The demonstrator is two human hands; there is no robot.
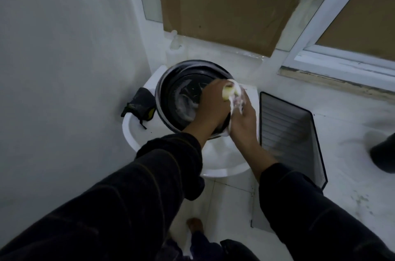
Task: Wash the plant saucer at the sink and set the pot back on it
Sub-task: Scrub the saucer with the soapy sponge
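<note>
Sleeves (149, 186) nearest, we lean over sink (136, 132). Left hand (213, 102) grips yellow sponge (228, 92), scrubbing soapy black saucer (181, 98) tilted in basin. Right hand (243, 124) holds saucer rim. Washing step underway; rinse looks next.

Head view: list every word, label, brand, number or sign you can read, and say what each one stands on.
No text can be read in this frame.
Small dark marks on the white sink rim just past the right hand: too small and blurred to read.
Dark pouch on the sink's left edge: a yellow patch, no legible lettering.
Brown cardboard against the window: no print visible.
Black saucer, soapy: no marking visible.
</note>
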